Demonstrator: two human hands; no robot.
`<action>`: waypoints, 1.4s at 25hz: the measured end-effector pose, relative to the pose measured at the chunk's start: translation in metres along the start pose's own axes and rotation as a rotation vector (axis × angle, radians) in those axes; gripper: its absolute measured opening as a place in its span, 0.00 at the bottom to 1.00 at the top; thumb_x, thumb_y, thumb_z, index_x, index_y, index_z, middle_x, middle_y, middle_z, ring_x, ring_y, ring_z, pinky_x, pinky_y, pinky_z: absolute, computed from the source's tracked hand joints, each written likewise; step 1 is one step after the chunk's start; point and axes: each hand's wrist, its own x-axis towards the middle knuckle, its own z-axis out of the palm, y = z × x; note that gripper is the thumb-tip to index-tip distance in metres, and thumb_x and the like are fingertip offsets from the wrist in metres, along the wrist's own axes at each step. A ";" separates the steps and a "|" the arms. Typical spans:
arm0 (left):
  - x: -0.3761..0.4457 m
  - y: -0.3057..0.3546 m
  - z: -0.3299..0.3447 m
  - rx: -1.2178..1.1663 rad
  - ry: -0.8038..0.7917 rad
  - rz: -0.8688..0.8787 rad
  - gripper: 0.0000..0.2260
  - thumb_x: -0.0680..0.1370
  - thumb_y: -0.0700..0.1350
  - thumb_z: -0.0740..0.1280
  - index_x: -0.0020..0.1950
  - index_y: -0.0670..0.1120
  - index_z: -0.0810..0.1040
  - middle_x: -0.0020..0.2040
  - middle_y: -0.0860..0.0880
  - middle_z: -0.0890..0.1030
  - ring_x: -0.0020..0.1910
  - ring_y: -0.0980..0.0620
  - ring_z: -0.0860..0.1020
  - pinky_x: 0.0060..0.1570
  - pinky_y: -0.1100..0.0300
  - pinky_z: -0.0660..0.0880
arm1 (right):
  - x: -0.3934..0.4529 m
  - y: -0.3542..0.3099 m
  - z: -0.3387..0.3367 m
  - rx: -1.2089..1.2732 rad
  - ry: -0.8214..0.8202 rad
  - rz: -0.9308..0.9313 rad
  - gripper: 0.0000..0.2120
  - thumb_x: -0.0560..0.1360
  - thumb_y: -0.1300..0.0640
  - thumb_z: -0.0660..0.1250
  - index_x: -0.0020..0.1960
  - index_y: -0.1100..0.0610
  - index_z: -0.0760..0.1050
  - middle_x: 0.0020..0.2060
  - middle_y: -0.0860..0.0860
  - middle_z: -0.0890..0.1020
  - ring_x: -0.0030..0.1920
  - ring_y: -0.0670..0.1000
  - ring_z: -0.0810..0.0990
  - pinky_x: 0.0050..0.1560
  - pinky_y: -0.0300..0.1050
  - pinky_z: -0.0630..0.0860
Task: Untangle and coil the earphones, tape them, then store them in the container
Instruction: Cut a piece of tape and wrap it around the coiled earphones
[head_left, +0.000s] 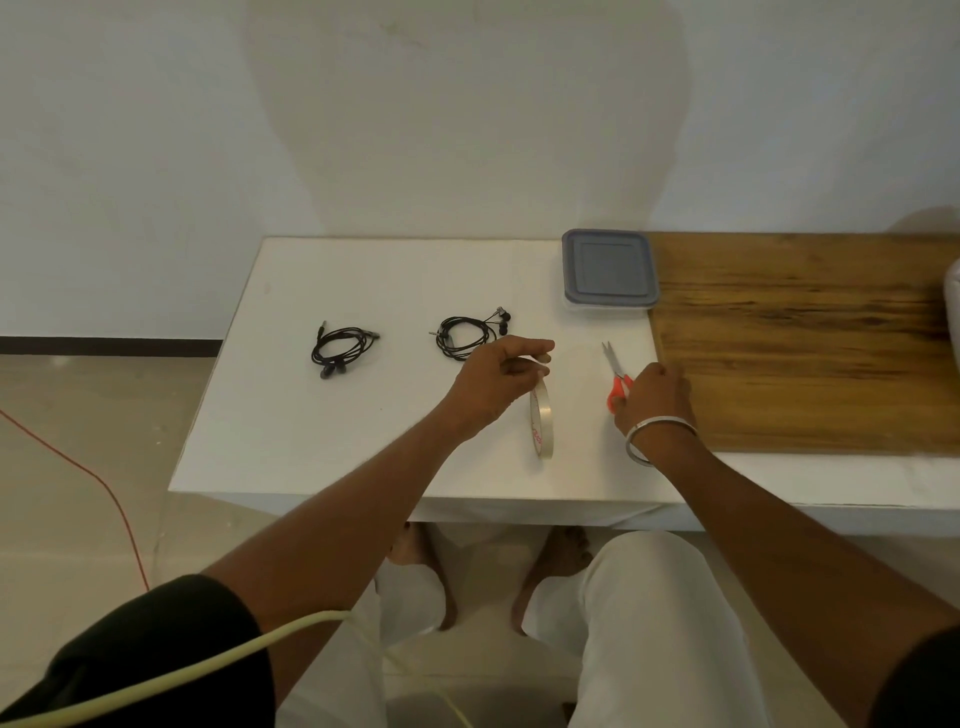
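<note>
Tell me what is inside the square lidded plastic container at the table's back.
Nothing inside shows: the grey lid covers the container fully. Both coiled black earphones lie outside it on the white table.

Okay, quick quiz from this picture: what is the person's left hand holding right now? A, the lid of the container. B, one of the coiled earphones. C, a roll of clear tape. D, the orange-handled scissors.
C: the left hand pinches the top of the roll of clear tape, which stands on edge on the white table, while the right hand is on the scissors.
</note>
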 end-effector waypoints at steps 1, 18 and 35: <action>0.000 0.000 0.000 0.013 0.000 0.006 0.17 0.77 0.30 0.64 0.65 0.40 0.77 0.53 0.48 0.80 0.49 0.57 0.82 0.52 0.67 0.78 | 0.001 -0.001 0.000 -0.011 -0.026 0.017 0.21 0.79 0.49 0.59 0.56 0.68 0.70 0.52 0.63 0.75 0.51 0.59 0.76 0.53 0.50 0.75; 0.001 0.008 -0.003 0.000 -0.092 -0.060 0.20 0.75 0.36 0.71 0.67 0.45 0.76 0.60 0.45 0.78 0.52 0.55 0.81 0.55 0.61 0.78 | 0.018 0.002 -0.022 0.242 -0.394 -0.079 0.17 0.76 0.47 0.64 0.39 0.60 0.78 0.32 0.57 0.81 0.33 0.55 0.80 0.39 0.45 0.77; 0.008 0.015 -0.010 0.073 -0.143 -0.051 0.23 0.76 0.32 0.68 0.70 0.44 0.72 0.62 0.44 0.76 0.49 0.55 0.80 0.43 0.67 0.79 | 0.039 -0.012 -0.065 0.137 -1.005 -0.149 0.12 0.74 0.52 0.69 0.54 0.57 0.74 0.49 0.56 0.81 0.48 0.53 0.82 0.46 0.50 0.82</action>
